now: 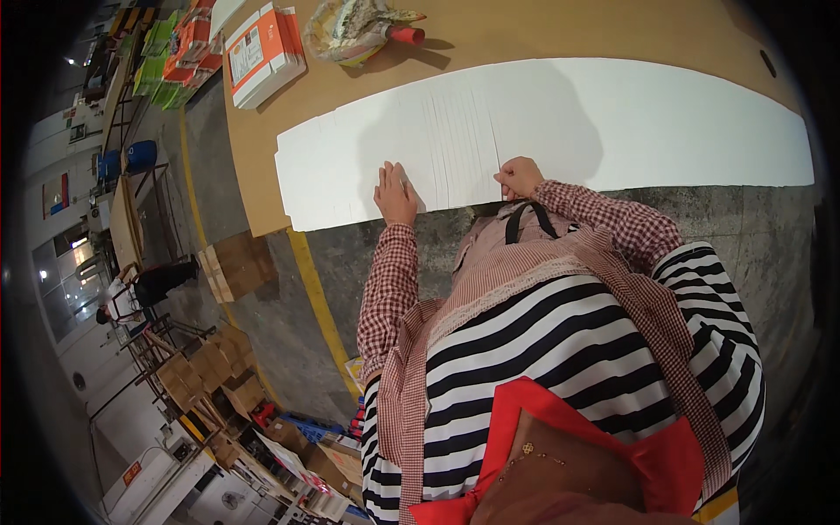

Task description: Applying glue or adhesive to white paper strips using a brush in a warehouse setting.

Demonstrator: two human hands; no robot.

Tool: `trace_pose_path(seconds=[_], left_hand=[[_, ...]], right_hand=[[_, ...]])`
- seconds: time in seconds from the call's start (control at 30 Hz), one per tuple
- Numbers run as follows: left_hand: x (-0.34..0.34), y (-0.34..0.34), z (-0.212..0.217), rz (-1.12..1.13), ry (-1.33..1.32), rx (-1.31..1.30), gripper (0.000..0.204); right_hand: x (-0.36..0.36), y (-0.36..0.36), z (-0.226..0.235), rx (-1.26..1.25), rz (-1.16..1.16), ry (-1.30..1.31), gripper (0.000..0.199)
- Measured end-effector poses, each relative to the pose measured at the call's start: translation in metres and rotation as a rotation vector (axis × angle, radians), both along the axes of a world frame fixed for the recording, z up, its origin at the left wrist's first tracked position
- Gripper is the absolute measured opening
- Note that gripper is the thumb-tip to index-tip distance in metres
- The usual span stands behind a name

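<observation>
White card sheets (665, 122) lie overlapped in a long row across the table in front of me, with several thin parallel edges showing near the middle. My left hand (396, 196) rests flat on the white sheets left of those edges, fingers stretched out. Farther right, my right hand (521, 178) is closed in a pinch at the near side of the row, where one long sheet edge runs down to its fingertips. What sits between those fingertips is too small to make out.
A stack of orange-and-white printed cartons (264, 54) stands on the brown tabletop (254, 166) at the far left. Beside it lies a clear plastic bag (350, 31) with a red cylinder (406, 35). Cardboard boxes (238, 267) and another person (144, 293) are off to the left.
</observation>
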State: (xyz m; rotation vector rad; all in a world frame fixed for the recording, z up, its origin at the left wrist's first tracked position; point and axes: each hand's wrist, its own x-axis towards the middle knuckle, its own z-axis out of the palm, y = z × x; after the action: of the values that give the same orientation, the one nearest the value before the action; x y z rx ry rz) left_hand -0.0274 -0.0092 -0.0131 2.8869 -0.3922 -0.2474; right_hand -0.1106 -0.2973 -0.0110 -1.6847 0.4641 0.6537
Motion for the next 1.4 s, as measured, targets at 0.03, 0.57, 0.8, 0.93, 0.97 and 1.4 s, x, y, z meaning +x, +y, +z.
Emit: trace_pose_path(seconds=[0.03, 0.57, 0.8, 0.93, 0.97, 1.4], left_hand=[[0.0, 0.0, -0.001, -0.004, -0.001, 0.0, 0.049], [0.008, -0.012, 0.013, -0.115, 0.023, 0.079, 0.058], [0.006, -0.033, 0.032, -0.047, 0.138, 0.2, 0.058], [0.002, -0.028, 0.033, -0.021, 0.119, 0.197, 0.057], [0.0, -0.026, 0.033, -0.019, 0.112, 0.195, 0.057], [0.004, -0.034, 0.026, 0.01, 0.119, 0.142, 0.06]], right_hand=[[0.0, 0.0, 0.0, 0.013, 0.001, -0.006, 0.025], [-0.016, -0.024, 0.031, -0.019, 0.095, 0.01, 0.04], [-0.004, -0.072, 0.045, 0.153, -0.299, -0.185, 0.028], [0.008, -0.076, 0.035, 0.275, -0.376, -0.264, 0.024], [0.011, -0.076, 0.035, 0.262, -0.39, -0.265, 0.024], [-0.063, -0.116, 0.015, -0.114, -0.65, -0.359, 0.031]])
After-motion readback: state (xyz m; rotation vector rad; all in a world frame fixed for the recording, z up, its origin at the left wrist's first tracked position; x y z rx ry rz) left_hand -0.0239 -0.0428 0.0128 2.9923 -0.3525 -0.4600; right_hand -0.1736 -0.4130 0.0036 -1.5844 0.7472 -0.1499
